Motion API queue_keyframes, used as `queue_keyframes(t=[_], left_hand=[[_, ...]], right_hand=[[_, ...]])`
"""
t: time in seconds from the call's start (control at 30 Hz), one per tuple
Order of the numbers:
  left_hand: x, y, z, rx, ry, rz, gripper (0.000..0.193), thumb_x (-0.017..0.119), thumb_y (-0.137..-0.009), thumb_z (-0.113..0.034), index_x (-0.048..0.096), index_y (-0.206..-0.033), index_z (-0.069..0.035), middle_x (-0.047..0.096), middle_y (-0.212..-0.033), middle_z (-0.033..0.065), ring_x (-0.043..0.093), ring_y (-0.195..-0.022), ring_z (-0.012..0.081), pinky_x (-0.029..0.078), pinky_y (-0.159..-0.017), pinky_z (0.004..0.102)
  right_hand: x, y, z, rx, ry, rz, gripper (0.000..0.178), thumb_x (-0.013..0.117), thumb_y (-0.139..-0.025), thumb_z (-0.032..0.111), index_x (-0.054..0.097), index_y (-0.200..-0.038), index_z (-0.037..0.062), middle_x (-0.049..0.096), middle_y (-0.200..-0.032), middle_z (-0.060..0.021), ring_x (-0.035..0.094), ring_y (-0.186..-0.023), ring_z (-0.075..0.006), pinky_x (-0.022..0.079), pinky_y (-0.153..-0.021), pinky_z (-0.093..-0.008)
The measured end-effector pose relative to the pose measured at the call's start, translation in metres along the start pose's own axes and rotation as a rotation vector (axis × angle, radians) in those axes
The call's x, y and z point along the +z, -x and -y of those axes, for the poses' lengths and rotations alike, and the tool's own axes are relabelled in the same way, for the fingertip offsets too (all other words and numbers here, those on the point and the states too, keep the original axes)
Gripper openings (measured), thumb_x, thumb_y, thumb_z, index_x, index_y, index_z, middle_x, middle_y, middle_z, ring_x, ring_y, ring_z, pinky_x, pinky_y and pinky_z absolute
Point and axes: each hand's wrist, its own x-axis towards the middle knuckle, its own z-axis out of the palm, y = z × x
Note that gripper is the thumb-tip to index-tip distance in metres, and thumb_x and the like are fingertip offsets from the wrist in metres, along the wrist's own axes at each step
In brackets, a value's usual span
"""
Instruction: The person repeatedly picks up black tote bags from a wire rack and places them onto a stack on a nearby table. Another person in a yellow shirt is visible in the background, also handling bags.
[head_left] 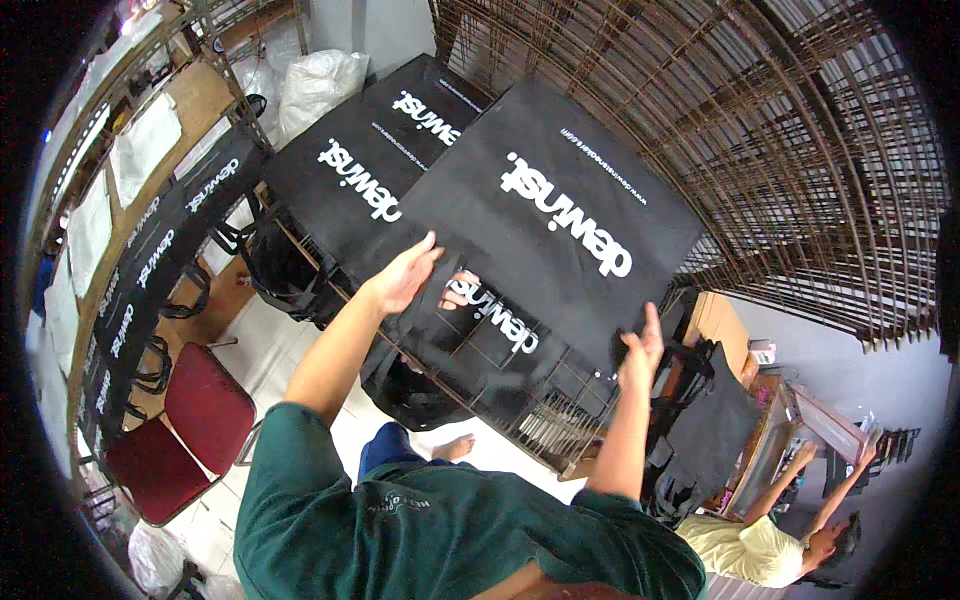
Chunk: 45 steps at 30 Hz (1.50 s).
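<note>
1. The left hand (405, 278) is at the near left corner of a large black bag (556, 215), its thumb extended and its fingers curled around black fabric.
2. The right hand (640, 358) grips the bag's near right corner, thumb pointing up along the edge and fingers bent beneath.
3. The bag is stretched flat and tilted between the two hands, its white-lettered face showing; it partly covers another lettered black piece (515, 332) beneath.
4. Two more black pieces (365, 185) lie to the left, just beside the held bag and partly under it.
5. A metal grid (563, 428) shows below the near edge, and black straps (408, 395) hang there.
6. A rusty rack of bars (800, 150) stands on the right, beyond the bag.
7. On the left are a dark red chair (210, 400) and a shelf with white sheets (145, 135).
8. At the lower right, a co-worker in a yellow top (750, 550) raises both arms toward a framed panel (830, 420).
</note>
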Motion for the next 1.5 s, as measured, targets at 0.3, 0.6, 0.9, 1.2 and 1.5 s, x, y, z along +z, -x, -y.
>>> queue_keyframes(t=[0.3, 0.6, 0.9, 1.2, 1.5], left_hand=[[-0.048, -0.079, 0.002, -0.004, -0.648, -0.289, 0.082, 0.066, -0.068, 0.001, 0.024, -0.139, 0.001, 0.043, -0.131, 0.0158, 0.047, -0.114, 0.0218, 0.031, -0.1, 0.0297], [-0.049, -0.073, 0.02, 0.032, -0.395, -0.354, 0.091, 0.063, -0.069, 0.008, 0.009, -0.142, -0.003, 0.05, -0.12, 0.0153, 0.06, -0.086, 0.0206, 0.047, -0.074, 0.0306], [-0.048, -0.051, 0.041, 0.043, -0.251, -0.52, 0.086, 0.06, -0.074, 0.005, 0.012, -0.143, -0.013, 0.057, -0.105, 0.0149, 0.059, -0.09, 0.0242, 0.048, -0.071, 0.0372], [-0.045, -0.05, 0.055, 0.025, -0.189, -0.506, 0.076, 0.055, -0.076, 0.003, 0.019, -0.141, -0.015, 0.06, -0.109, 0.0143, 0.058, -0.083, 0.0219, 0.047, -0.07, 0.0384], [-0.044, -0.046, 0.063, 0.038, -0.081, -0.465, 0.063, 0.058, -0.078, -0.004, 0.03, -0.134, -0.01, 0.061, -0.105, 0.0108, 0.058, -0.084, 0.0204, 0.047, -0.074, 0.0366]], right_hand=[[-0.023, -0.088, -0.207, 0.12, 0.066, -0.253, 0.07, 0.048, -0.072, -0.013, 0.033, -0.137, 0.0061, 0.046, -0.128, -0.0074, 0.041, -0.058, -0.0048, 0.036, -0.051, -0.0208], [-0.024, -0.105, -0.206, 0.108, 0.147, -0.209, 0.067, 0.05, -0.07, -0.007, 0.037, -0.135, 0.0033, 0.054, -0.09, -0.0026, 0.042, -0.059, -0.0064, 0.036, -0.055, -0.0208], [-0.01, -0.098, -0.19, 0.234, 0.269, -0.227, 0.066, 0.051, -0.07, -0.005, 0.038, -0.134, 0.0036, 0.056, -0.084, -0.0055, 0.044, -0.057, -0.0084, 0.038, -0.054, -0.0234], [-0.016, -0.095, -0.183, 0.269, 0.23, -0.255, 0.065, 0.052, -0.07, -0.005, 0.041, -0.133, 0.0039, 0.056, -0.078, -0.0031, 0.044, -0.056, -0.0074, 0.037, -0.052, -0.0242], [-0.026, -0.096, -0.195, 0.13, 0.259, -0.286, 0.065, 0.053, -0.07, -0.004, 0.04, -0.134, 0.0044, 0.057, -0.088, -0.0054, 0.049, -0.065, -0.011, 0.041, -0.06, -0.0249]])
